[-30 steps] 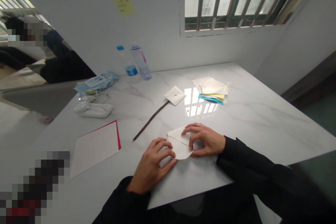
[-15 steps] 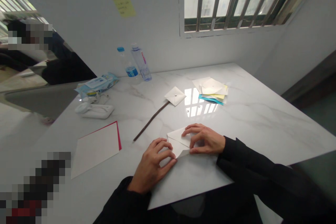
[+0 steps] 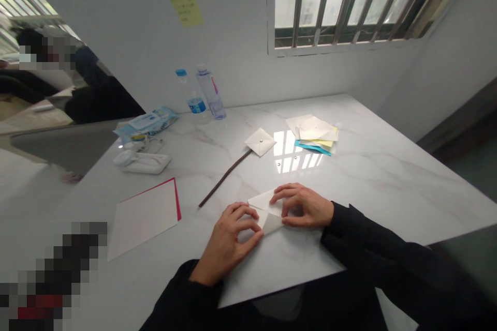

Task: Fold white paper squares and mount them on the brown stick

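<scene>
- Your folded white paper (image 3: 273,223) lies on the marble-look counter (image 3: 368,181), just below the middle of the frame, with a triangular flap along its near edge.
- Your left hand (image 3: 233,235) is half-curled, thumb and fingertips close together, pinching the paper's lower-left edge.
- Your right hand (image 3: 305,207) is curled too: thumb and a finger nip the flap's right end, other fingertips resting on top.
- Just above you've got a folded paper square (image 3: 260,143) with a small bead in it, touching the tip of a brown stick (image 3: 225,178).
- Paper pile (image 3: 316,134) is right of that: white, yellow, blue.
- Red-edged white sheet (image 3: 145,217), lower left; two clear plastic bottles (image 3: 212,95) stand upper left of centre.
</scene>
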`<state>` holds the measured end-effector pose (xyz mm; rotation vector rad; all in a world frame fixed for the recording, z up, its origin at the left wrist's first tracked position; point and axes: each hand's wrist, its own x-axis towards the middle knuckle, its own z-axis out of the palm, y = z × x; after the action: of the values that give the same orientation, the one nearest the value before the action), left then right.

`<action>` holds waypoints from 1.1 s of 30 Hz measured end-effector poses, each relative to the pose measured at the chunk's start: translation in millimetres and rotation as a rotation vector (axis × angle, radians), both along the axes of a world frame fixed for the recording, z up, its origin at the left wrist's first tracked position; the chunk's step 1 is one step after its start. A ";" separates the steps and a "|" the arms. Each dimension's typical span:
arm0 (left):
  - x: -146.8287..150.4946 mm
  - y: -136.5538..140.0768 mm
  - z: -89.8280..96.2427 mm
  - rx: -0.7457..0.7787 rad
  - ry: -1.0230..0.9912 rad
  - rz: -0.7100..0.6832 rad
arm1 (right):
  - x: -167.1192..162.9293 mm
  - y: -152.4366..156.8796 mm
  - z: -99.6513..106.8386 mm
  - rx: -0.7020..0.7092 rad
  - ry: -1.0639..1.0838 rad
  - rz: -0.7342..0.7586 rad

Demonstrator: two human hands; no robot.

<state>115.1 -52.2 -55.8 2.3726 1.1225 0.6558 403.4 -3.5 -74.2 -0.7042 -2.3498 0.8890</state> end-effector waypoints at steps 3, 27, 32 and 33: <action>2.7 0.2 1.0 -0.008 0.004 0.011 | -0.7 -0.4 0.3 -0.007 0.001 -0.010; -0.4 -1.3 -5.7 0.072 0.060 0.005 | -1.4 -1.9 0.8 0.019 0.004 -0.044; 0.9 -1.9 -3.9 0.080 0.079 -0.019 | -1.6 -1.1 -0.2 0.027 -0.014 -0.009; 1.0 -2.0 -3.6 0.082 0.082 -0.020 | -1.6 -0.9 -0.7 0.027 -0.015 -0.010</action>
<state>116.1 -54.1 -59.4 2.4969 1.1241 0.6135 401.9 -4.5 -74.9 -0.7134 -2.3651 0.8492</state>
